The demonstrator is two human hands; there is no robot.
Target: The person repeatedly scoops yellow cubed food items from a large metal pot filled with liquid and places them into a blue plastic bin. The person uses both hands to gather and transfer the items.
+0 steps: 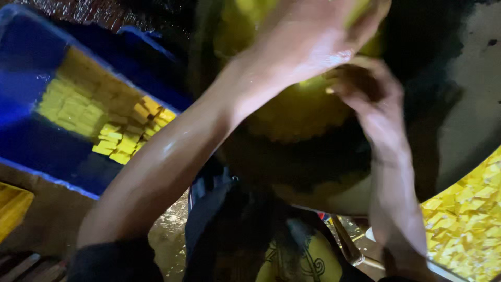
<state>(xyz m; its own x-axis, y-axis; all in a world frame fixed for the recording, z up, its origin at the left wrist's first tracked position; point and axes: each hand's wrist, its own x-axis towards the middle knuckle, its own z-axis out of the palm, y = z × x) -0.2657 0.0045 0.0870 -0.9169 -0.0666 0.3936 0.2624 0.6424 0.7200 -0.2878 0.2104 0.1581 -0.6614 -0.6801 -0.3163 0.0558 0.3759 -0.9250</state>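
blue tub (31, 156): yellow blocks (99, 115) stacked inside; yellow cut pieces (469, 219) heaped lower right

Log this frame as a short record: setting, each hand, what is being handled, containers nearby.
setting: dim, wet work area seen from above
left hand: wet, pressed on top of the yellow mass
right hand: at the mass's right side, fingers curled against it
handled thing: yellow mass with a ridged edge; exact kind unclear
blue crate: at left, holds stacked yellow blocks
yellow pieces: heap at lower right
floor: wet, glistening
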